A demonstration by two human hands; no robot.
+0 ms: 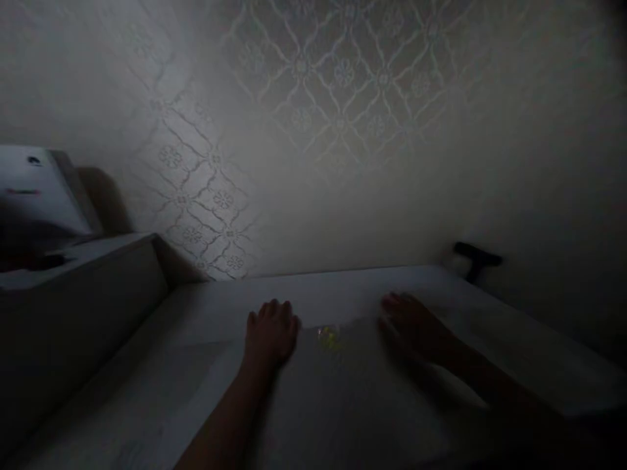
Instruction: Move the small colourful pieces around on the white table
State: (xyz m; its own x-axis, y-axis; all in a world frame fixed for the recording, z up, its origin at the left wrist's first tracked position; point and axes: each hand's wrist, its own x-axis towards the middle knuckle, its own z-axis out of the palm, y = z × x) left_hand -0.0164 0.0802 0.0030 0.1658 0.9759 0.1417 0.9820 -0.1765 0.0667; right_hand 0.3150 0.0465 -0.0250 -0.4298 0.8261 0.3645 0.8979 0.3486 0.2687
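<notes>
A large flat grey sheet (pixel 343 391) lies on the pale tabletop in front of me, with a small shiny yellowish patch (pixel 329 337) near its far edge. My left hand (pixel 272 331) rests palm down at the sheet's far left corner, its fingers slightly bent and apart. Over the far right part of the sheet is my right hand (pixel 411 321), fingers stretched out and a little blurred. It casts a dark shadow, and whether it touches the sheet I cannot tell. Neither hand shows anything gripped. Dim light hides fine detail.
On the left, a raised shelf (pixel 98 261) carries a white box (pixel 39 189) and a dark object (pixel 36 262). A patterned wall (pixel 318 163) rises behind the tabletop (pixel 313 290). A black T-shaped object (pixel 477 256) stands by the right edge.
</notes>
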